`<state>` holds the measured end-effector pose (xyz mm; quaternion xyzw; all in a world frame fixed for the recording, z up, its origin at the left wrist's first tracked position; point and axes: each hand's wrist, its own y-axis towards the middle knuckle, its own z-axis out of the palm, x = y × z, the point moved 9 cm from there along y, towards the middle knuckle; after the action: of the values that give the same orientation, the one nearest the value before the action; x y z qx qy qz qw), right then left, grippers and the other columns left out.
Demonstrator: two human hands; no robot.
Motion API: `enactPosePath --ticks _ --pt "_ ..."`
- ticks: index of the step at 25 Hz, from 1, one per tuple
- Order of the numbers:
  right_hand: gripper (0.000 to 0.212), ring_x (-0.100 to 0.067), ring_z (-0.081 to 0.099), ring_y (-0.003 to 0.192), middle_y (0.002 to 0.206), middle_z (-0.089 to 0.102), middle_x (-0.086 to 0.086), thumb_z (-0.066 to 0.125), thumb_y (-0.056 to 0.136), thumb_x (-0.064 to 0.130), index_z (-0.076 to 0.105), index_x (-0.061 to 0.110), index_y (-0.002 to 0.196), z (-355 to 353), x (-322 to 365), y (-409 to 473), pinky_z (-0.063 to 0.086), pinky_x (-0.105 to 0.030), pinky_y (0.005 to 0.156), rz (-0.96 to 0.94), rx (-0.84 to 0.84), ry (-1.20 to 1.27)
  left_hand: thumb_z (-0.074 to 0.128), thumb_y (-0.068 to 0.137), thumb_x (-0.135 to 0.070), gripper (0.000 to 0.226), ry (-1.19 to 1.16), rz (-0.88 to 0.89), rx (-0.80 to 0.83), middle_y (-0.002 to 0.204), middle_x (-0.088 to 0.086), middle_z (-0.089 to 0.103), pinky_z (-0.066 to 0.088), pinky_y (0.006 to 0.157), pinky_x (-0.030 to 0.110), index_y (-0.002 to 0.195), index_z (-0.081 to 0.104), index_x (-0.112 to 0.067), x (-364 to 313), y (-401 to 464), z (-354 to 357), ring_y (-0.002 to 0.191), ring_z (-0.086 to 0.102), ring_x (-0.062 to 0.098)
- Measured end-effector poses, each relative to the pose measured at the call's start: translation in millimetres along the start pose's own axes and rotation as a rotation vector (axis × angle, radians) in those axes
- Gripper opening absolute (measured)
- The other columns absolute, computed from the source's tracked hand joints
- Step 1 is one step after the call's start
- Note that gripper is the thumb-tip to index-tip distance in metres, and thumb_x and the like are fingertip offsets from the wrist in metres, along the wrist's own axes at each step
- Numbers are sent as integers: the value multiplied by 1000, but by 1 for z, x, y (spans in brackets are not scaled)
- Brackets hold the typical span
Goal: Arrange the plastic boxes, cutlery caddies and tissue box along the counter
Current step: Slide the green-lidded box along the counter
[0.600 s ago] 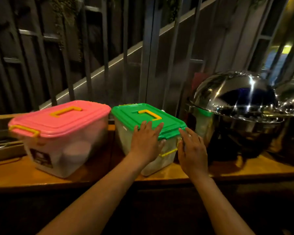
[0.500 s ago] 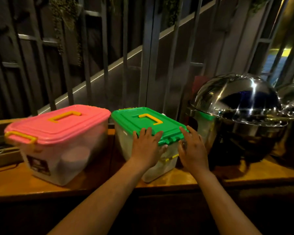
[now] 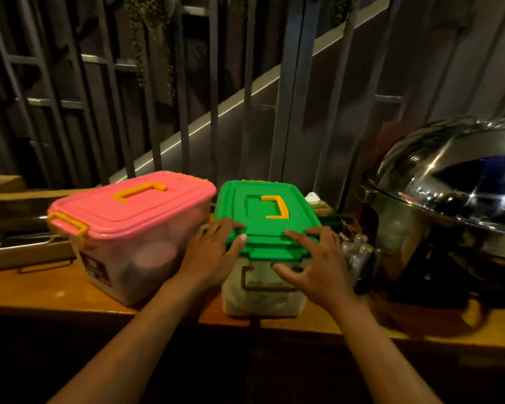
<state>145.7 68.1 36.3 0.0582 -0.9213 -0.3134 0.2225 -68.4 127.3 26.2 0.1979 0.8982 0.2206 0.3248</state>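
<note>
A clear plastic box with a green lid point(image 3: 267, 217) and a yellow handle stands on the wooden counter point(image 3: 35, 290), its short end facing me. My left hand point(image 3: 213, 255) grips its near left corner. My right hand point(image 3: 318, 263) holds the near right edge of the lid, fingers spread. Beside it on the left stands a clear box with a pink lid point(image 3: 131, 208), at an angle. Behind the green box's right corner a tissue box point(image 3: 318, 204) shows. A cutlery caddy point(image 3: 357, 246) with utensil handles stands to the right of the green box.
A shiny steel chafing dish with a domed lid point(image 3: 449, 193) fills the right of the counter. A wooden tray point(image 3: 15, 240) with metal pieces lies at the far left. Dark railing bars point(image 3: 213, 97) rise behind the counter.
The green-lidded box has been turned so that its short end now faces me, square to the counter edge. Both hands shifted with it to its near corners. The tissue box and caddy came into view.
</note>
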Motion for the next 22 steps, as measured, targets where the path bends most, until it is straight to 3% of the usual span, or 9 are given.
enactPosePath --ticks 3,6,10,18,22 --pt "84 -19 28 133 138 35 2 72 55 71 53 39 130 4 -18 14 32 -45 112 -1 154 105 45 93 -34 45 -49 -246 -191 145 8 47 36 106 42 137 49 -23 -9 -3 3 129 45 29" --pt "83 -24 15 144 155 24 1 78 59 58 48 40 135 16 -23 19 20 -48 116 -12 191 105 43 88 -35 52 -45 -414 -290 147 12 41 39 105 44 138 52 -22 -1 -3 5 130 44 30" --pt "81 -27 22 141 148 36 -3 82 62 49 50 35 135 22 -27 28 23 -48 116 -16 122 99 34 79 -40 57 -24 -347 -306 131 14 56 48 95 44 121 67 -20 5 9 6 113 56 31" --pt "80 -25 18 142 146 37 0 81 65 44 47 34 137 38 -28 46 22 -47 114 40 108 76 36 81 -37 54 -37 -333 -214 131 15 56 45 99 41 122 65 -19 24 41 14 116 55 31" --pt "81 -26 22 140 145 38 0 81 65 45 46 36 137 47 -35 60 24 -47 113 49 132 46 33 84 -38 53 -7 -319 -198 130 15 54 47 94 40 124 63 -19 29 54 20 111 56 31"
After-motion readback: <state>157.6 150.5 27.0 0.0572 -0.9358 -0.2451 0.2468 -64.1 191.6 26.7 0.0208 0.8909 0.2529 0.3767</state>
